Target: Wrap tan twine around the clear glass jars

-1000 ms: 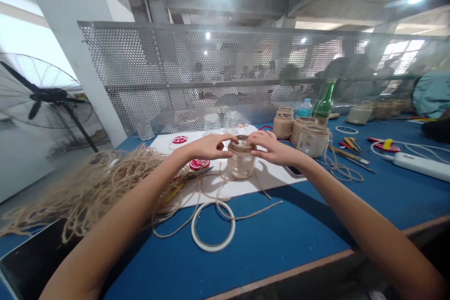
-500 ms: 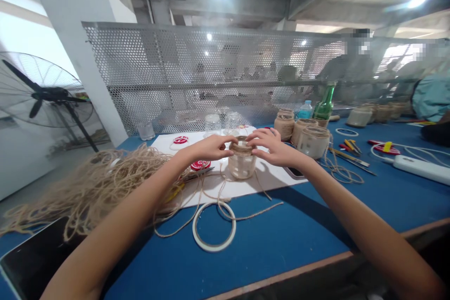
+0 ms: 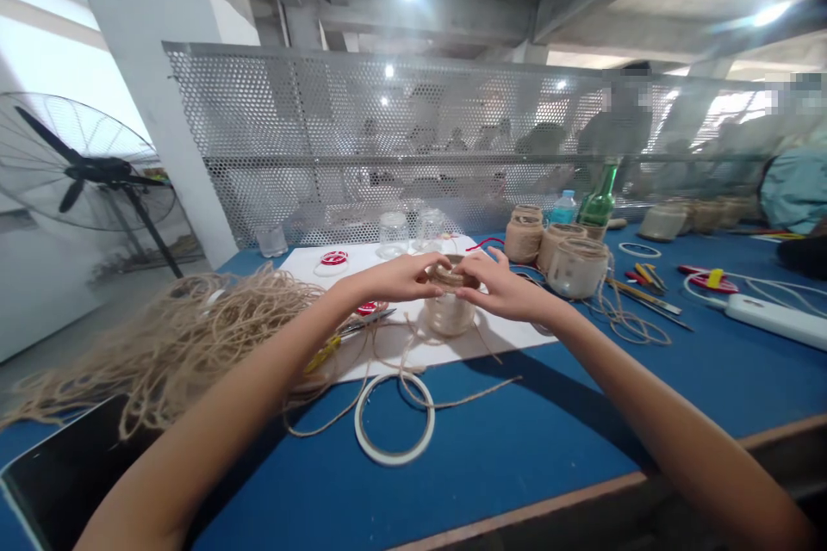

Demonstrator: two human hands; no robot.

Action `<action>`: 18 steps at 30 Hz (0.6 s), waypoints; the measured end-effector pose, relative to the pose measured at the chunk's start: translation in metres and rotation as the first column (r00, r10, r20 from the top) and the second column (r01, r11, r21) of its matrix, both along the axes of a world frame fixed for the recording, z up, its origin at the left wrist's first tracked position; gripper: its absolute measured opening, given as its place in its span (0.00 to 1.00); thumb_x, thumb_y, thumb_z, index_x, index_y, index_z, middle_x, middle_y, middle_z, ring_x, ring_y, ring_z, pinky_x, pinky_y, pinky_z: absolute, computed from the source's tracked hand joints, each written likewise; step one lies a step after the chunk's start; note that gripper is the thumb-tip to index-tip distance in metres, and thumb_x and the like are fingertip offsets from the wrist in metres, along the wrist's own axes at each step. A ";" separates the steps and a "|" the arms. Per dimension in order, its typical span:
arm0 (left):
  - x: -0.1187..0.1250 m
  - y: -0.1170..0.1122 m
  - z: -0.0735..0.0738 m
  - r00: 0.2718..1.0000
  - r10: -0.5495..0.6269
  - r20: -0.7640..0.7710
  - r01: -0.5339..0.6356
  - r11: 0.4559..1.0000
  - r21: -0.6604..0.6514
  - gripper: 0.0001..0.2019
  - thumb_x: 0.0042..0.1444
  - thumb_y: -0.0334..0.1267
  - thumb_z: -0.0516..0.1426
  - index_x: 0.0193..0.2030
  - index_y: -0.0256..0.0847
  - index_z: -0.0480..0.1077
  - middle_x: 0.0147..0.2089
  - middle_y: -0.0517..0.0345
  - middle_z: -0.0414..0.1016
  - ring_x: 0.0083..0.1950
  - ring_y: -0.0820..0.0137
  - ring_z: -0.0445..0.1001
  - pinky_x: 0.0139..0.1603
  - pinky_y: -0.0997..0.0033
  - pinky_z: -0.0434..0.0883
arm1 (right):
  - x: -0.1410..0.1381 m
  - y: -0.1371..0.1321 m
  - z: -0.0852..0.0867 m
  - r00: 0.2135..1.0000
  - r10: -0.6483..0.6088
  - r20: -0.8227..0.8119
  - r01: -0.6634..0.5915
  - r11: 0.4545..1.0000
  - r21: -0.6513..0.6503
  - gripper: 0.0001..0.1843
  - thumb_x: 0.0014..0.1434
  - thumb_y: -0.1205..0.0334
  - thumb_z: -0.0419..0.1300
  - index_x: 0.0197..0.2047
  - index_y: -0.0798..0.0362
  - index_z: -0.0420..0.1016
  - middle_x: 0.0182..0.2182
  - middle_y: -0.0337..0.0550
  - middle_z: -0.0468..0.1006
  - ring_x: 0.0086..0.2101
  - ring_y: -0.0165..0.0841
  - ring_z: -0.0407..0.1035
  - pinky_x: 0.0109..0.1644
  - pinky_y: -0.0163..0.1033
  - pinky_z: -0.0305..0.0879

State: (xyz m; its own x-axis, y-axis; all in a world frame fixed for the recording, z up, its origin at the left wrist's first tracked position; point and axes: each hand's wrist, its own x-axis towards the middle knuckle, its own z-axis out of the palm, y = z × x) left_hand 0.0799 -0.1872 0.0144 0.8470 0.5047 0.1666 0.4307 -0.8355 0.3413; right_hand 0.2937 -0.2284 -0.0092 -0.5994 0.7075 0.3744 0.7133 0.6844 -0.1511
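Note:
A glass jar (image 3: 450,317) with twine around its neck stands upright on a white sheet (image 3: 497,334). My left hand (image 3: 413,277) grips the neck from the left, thumb and fingers pressed to the rim. From the right, my right hand (image 3: 496,286) closes on the same neck, its fingertips close to those of the left. Both hands partly cover the twine. Loose twine (image 3: 475,396) trails from near the jar across a white tape roll (image 3: 394,459) in front of it. Scissors (image 3: 323,355) with yellow handles lie left of the jar.
A big heap of twine (image 3: 213,344) fills the left of the table, beside a black panel (image 3: 77,482). Twine-wrapped jars (image 3: 524,239), a green bottle (image 3: 600,202) and a white power strip (image 3: 775,318) stand or lie right. Clear jars (image 3: 393,234) stand behind.
My fingertips have drawn closer together over the jar's neck, and the right hand has shifted left around it. The jar remains upright on the sheet. The view has tilted slightly.

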 end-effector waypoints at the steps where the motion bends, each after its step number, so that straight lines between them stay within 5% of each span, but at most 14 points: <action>1: -0.003 0.002 0.000 1.000 0.004 -0.005 -0.004 1.000 -0.022 0.21 0.56 0.41 0.53 0.55 0.38 0.58 0.22 0.65 0.62 0.23 0.76 0.59 0.27 0.76 0.58 | 0.002 0.001 0.000 1.000 0.013 0.004 -0.013 1.000 -0.009 0.12 0.61 0.55 0.48 0.41 0.53 0.64 0.32 0.41 0.70 0.38 0.36 0.62 0.55 0.55 0.43; 10: -0.013 0.015 0.000 1.000 -0.001 0.012 0.002 0.996 -0.086 0.25 0.57 0.44 0.52 0.60 0.41 0.55 0.20 0.68 0.55 0.22 0.76 0.54 0.26 0.76 0.55 | 0.021 0.005 0.012 0.996 0.085 -0.002 -0.085 0.995 -0.049 0.11 0.59 0.56 0.52 0.41 0.52 0.66 0.41 0.46 0.69 0.47 0.40 0.58 0.53 0.49 0.50; 18: -0.010 0.009 0.004 1.000 0.010 0.000 -0.010 1.000 -0.024 0.20 0.58 0.43 0.52 0.56 0.40 0.59 0.19 0.68 0.53 0.21 0.76 0.53 0.25 0.76 0.54 | 0.027 0.011 0.015 0.986 0.158 0.046 -0.155 0.986 -0.063 0.11 0.59 0.54 0.52 0.42 0.51 0.66 0.40 0.43 0.68 0.42 0.37 0.59 0.51 0.47 0.52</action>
State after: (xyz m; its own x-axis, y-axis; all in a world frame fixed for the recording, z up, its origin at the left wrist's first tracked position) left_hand 0.0700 -0.1785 0.0180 0.8418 0.5171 0.1547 0.4390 -0.8228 0.3610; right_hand 0.3207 -0.2174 0.0055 -0.7219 0.6229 0.3014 0.6055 0.7795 -0.1606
